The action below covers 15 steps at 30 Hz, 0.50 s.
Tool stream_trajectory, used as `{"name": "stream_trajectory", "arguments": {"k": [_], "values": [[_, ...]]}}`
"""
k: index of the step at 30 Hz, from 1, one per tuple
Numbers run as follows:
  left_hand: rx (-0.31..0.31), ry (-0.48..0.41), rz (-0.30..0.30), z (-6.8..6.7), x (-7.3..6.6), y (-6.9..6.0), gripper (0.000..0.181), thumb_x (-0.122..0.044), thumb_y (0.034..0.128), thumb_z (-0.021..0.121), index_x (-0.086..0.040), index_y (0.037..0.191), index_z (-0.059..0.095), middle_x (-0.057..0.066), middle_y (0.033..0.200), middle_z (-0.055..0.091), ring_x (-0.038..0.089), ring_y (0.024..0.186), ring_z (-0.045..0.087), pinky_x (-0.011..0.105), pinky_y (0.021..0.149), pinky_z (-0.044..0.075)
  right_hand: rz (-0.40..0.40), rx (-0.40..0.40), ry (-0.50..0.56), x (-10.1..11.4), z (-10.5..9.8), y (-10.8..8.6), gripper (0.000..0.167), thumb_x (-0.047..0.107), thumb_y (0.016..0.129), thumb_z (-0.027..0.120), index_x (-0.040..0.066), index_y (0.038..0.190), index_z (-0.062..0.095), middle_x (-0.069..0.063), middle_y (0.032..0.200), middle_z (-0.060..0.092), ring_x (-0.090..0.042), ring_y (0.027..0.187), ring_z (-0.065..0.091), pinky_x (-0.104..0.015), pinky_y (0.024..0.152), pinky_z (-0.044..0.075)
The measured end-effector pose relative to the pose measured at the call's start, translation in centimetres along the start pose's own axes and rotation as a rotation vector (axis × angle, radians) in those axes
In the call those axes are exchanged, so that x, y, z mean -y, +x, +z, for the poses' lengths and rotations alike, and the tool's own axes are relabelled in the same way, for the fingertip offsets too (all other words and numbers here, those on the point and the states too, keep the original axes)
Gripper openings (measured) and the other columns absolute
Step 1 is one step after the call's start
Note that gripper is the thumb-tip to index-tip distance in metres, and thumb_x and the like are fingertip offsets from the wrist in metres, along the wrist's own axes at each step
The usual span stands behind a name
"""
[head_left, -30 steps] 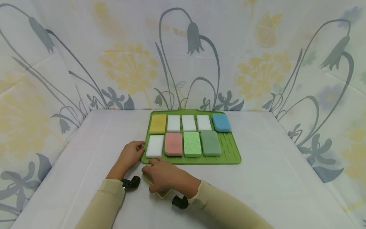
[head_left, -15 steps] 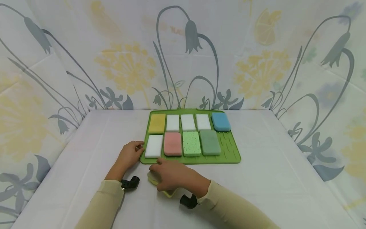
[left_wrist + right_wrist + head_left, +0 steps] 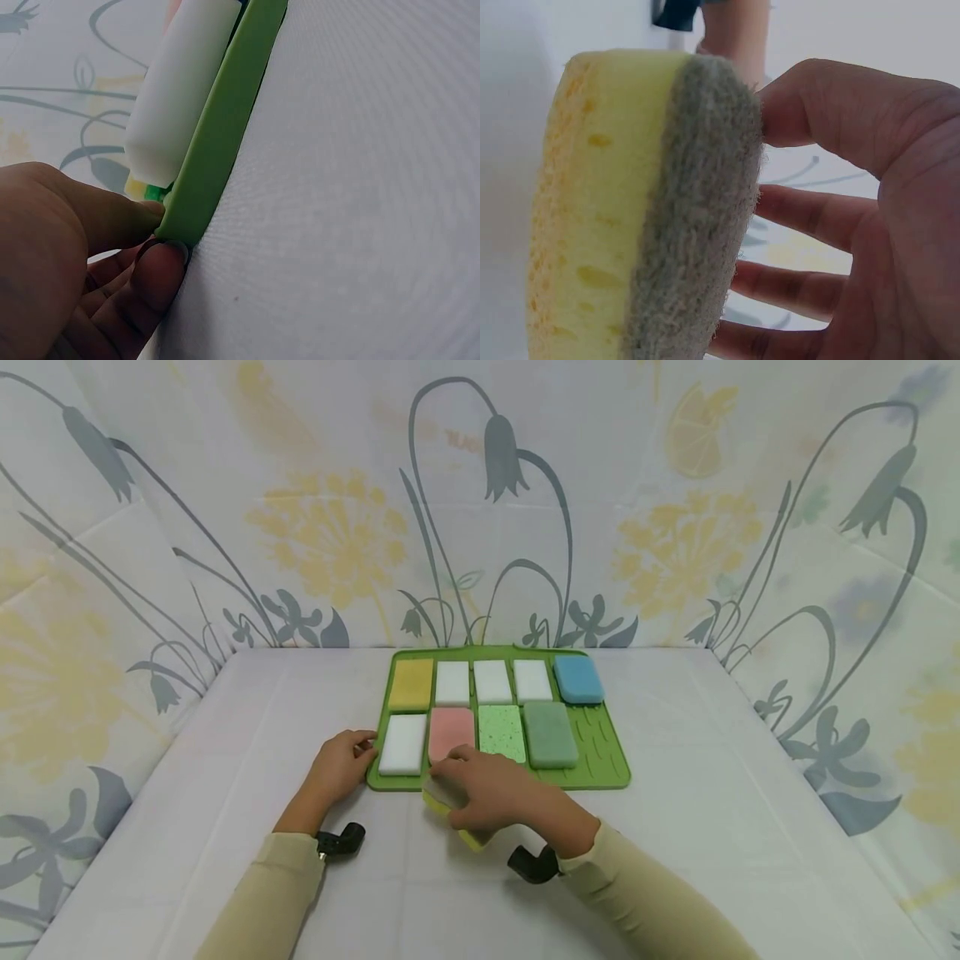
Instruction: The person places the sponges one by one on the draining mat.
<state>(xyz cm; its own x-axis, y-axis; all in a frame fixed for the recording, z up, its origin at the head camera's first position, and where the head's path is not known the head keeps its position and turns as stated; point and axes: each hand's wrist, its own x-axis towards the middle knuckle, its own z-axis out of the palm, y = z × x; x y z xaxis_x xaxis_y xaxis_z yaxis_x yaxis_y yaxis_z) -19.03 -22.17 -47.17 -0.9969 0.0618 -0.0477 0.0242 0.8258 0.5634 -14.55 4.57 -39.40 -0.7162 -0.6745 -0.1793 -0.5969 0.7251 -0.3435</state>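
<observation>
My left hand (image 3: pixel 336 770) pinches the left edge of a green ridged mat (image 3: pixel 600 752) between thumb and finger; the left wrist view shows the thumb on the mat's rim (image 3: pixel 214 150). My right hand (image 3: pixel 498 789) holds a sponge (image 3: pixel 622 225), yellow with a grey scouring layer, by its grey side. It is over the mat's front edge, partly hidden by the hand in the head view. Behind it, a pink sponge (image 3: pixel 452 727) and a speckled light green sponge (image 3: pixel 501 729) lie on the mat, their front ends partly covered. A white sponge (image 3: pixel 402 745) is left of them.
Right of the speckled one lies a darker green sponge (image 3: pixel 551 735). The mat's back row has a yellow sponge (image 3: pixel 411 683), several white ones (image 3: pixel 492 682) and a blue sponge (image 3: pixel 579 679). A white cloth covers the table (image 3: pixel 690 827); a flowered curtain (image 3: pixel 480 543) hangs behind.
My right hand has carried the yellow-and-grey sponge to the right and forward, from in front of the white sponge to the mat's front edge. My left hand stays at the mat's edge.
</observation>
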Motion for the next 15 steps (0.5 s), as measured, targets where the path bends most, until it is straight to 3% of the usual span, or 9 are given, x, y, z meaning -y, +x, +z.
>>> {"name": "stream_trajectory", "arguments": {"k": [15], "values": [[-0.019, 0.018, 0.001, 0.1, -0.2, -0.1, 0.039, -0.016, 0.0968, 0.056, 0.000, 0.132, 0.057, 0.014, 0.109, 0.064, 0.025, 0.096, 0.063, 0.038, 0.076, 0.051, 0.062, -0.097, 0.067, -3.1, -3.0, -1.7, 0.058, 0.030, 0.085, 0.065, 0.026, 0.140, 0.049, -0.007, 0.142, 0.046, -0.019, 0.096, 0.056, -0.035, 0.072, 0.050]]}}
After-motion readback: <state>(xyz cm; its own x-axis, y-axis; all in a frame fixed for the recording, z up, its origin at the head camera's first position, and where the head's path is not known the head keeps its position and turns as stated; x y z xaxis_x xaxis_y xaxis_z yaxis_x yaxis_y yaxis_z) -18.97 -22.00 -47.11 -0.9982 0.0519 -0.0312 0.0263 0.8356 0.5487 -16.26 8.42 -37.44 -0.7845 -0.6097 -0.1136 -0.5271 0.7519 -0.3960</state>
